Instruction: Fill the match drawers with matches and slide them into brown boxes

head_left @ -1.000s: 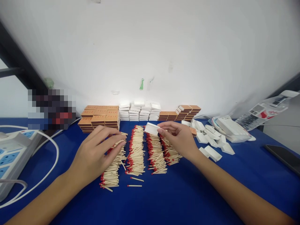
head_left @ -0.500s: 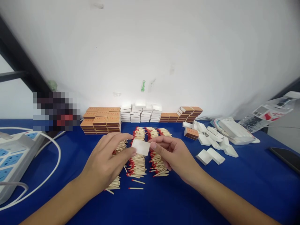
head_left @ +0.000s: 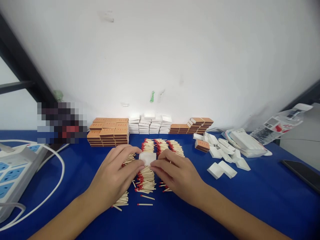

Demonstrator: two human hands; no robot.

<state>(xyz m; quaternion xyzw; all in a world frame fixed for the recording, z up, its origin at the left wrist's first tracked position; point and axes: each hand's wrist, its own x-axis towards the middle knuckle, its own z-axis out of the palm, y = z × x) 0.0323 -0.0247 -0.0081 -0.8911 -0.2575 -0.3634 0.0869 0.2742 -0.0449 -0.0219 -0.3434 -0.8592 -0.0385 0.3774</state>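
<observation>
A small white matchbox tray (head_left: 147, 158) is held level between my two hands, above the piles of matches. My left hand (head_left: 116, 173) pinches its left end between thumb and fingers. At its right end, my right hand (head_left: 178, 173) grips with the thumb at the near corner and fingers at the far side. Below lie red-tipped matches (head_left: 146, 181) in rows, partly covered by both hands. Two loose matches (head_left: 145, 204) rest apart at the near side. Whether the tray holds anything cannot be made out.
Stacked orange matchboxes (head_left: 107, 133) stand by the wall at left, white trays (head_left: 150, 125) beside them, more matchboxes (head_left: 200, 125) rightward. Loose white trays (head_left: 225, 150), a plastic bottle (head_left: 280, 125) and a phone (head_left: 301, 171) lie right. A power strip (head_left: 17, 170) with cables sits left.
My right hand has moved left and closed on the tray's right end. The tray has turned to lie straighter. The view has shifted slightly.
</observation>
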